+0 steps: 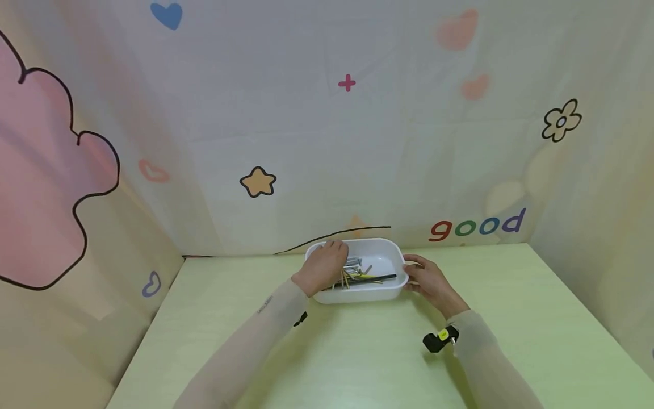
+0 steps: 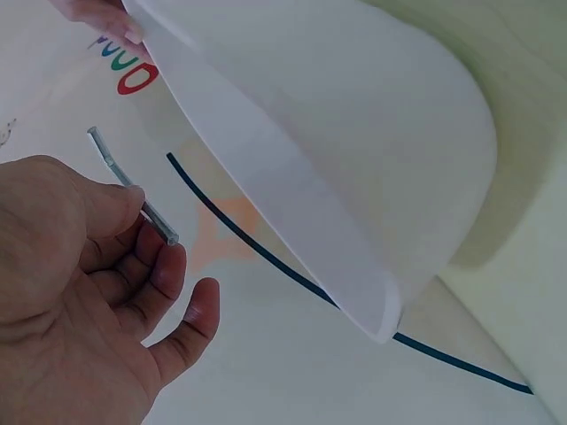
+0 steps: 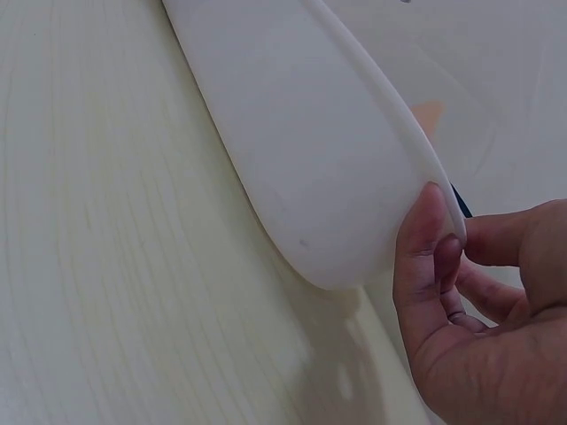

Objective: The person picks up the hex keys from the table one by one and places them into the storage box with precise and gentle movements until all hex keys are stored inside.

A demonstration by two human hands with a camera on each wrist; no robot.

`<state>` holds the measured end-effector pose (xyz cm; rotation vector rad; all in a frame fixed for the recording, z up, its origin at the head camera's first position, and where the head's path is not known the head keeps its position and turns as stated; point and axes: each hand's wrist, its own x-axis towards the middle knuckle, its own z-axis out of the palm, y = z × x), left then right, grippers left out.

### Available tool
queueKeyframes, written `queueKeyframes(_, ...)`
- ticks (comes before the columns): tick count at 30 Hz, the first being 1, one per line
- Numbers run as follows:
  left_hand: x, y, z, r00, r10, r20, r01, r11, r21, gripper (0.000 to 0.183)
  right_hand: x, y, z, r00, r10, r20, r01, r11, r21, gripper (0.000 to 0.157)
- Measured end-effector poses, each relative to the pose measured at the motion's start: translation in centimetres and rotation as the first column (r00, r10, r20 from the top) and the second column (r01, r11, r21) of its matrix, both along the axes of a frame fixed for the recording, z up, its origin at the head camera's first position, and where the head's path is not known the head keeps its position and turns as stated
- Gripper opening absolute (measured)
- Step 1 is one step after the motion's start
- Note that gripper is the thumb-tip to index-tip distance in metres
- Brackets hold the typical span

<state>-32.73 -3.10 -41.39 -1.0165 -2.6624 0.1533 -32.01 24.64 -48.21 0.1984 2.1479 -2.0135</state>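
A white plastic basin stands near the back edge of the table. My left hand is over its left end. In the left wrist view the thumb and fingers of that hand pinch a short silvery rod, held just off the basin's rim. My right hand grips the rim at the right end; the right wrist view shows thumb and fingers on both sides of the rim. Inside the basin lie a long black stick, thin yellowish sticks and silvery pieces, partly hidden by my left hand.
The basin rests on a pale green table. A printed curtain hangs right behind the table's back edge and along both sides. Dark wrist devices are strapped at both sleeves.
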Motion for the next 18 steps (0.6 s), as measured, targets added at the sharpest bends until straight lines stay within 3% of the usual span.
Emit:
queueKeyframes(4,-0.9,0.2,0.4,0.999,-0.004,0.041,0.005,1.000,-0.019,0.010,0.0,0.0,0.1,1.000,-0.005,0.003,0.005,1.000,0.001,0.047)
queueKeyframes(8,-1.9,0.8,0.7,0.989,-0.009,0.147,0.014,0.999,-0.029,0.012,0.2,0.1,0.1,1.000,-0.009,0.009,0.009,1.000,0.005,0.046)
queueKeyframes(12,-2.9,1.3,0.9,0.965,-0.001,0.261,0.009,1.000,-0.028,0.011,0.2,0.1,0.2,1.000,-0.003,0.001,0.003,1.000,0.006,0.046)
queueKeyframes(18,-4.2,1.9,0.7,0.933,0.012,0.361,-0.001,1.000,-0.030,0.019,0.0,0.2,0.0,1.000,0.009,-0.007,-0.009,1.000,-0.005,0.047)
